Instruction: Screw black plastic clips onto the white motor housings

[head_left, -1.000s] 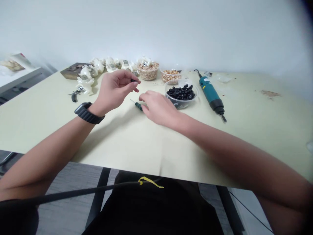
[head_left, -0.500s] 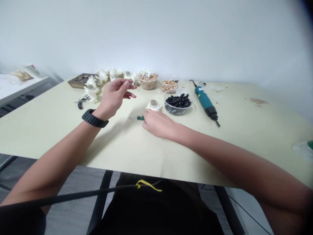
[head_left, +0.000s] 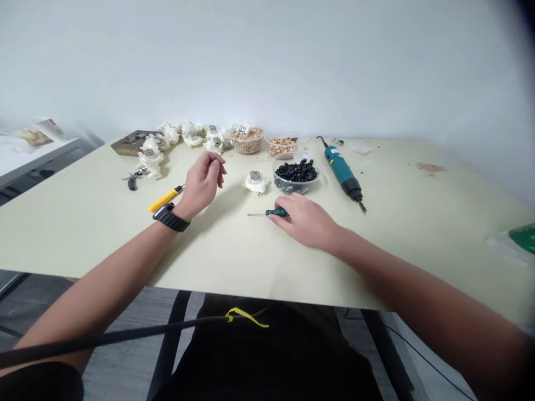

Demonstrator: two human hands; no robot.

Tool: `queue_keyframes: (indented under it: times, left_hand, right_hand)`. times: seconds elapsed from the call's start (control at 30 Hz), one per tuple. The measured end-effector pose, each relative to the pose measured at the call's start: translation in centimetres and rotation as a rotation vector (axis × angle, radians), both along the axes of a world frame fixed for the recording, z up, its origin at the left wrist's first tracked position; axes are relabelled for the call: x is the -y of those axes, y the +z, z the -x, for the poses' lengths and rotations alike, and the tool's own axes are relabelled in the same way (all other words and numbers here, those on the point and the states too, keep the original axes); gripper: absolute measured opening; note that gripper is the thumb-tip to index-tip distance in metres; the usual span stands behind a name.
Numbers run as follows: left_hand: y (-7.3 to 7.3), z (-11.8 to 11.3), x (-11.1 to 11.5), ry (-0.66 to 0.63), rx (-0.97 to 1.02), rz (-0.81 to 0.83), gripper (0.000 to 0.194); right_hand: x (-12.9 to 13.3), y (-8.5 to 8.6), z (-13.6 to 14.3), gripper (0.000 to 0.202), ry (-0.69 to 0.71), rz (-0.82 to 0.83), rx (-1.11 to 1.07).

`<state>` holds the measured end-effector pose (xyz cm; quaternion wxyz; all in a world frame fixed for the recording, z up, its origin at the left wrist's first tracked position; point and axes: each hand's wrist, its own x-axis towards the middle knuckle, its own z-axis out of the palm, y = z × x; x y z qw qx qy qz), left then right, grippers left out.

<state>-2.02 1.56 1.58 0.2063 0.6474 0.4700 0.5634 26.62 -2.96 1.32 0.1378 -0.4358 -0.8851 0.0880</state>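
Head view: our right hand (head_left: 309, 223) grips the green screwdriver (head_left: 271, 213) lying just before the white part (head_left: 255, 181); our left hand (head_left: 204, 181) hovers beside it, fingertips pinched, contents unclear. The screwdriver's tip may skid across the table (head_left: 376, 245).

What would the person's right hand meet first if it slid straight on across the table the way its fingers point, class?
The right hand points left along the table, gripping the green-handled screwdriver. Beyond the tool's tip the way looks free; the yellow-handled tool probably lies farther back, though depth is unclear.
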Motion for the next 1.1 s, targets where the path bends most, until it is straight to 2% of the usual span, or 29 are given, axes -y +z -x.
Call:
queue_keyframes:
  times: [0.1,0.27,0.5,0.6,0.77,0.87,1.0,1.1]
  left_hand:
    - [0.0,0.0,0.0,-0.003,0.059,0.092,0.022]
    - [0.1,-0.7,0.5,-0.048,0.223,0.221,0.016]
    - [0.2,-1.7,1.4,-0.066,0.166,0.292,0.011]
    - [0.3,-1.9,1.6,-0.062,0.173,0.305,0.020]
    - [0.1,-1.6,1.6,-0.059,0.043,0.270,0.041]
    - [-0.2,-1.5,1.6,-0.060,-0.010,0.269,0.045]
    - [-0.4,-1.5,1.5,0.023,-0.081,0.286,0.053]
    - [-0.5,-1.3,1.3,0.014,-0.024,0.313,0.055]
  right_hand:
    - [0.0,-0.1,0.2,0.020,0.021,-0.034,0.018]
    - [0.1,-0.5,0.3,0.021,0.027,-0.044,0.043]
    - [0.3,-0.5,0.2,0.020,0.016,-0.054,0.030]
    - [0.4,-0.5,0.2,0.019,0.022,-0.064,0.030]
    - [0.5,-0.4,0.3,0.019,0.016,-0.075,0.042]
    - [0.6,-0.5,0.3,0.020,0.029,-0.092,0.046]
    - [0.7,-0.7,0.4,0.023,0.060,-0.136,0.046]
    - [0.8,-0.7,0.4,0.026,0.058,-0.142,0.044]
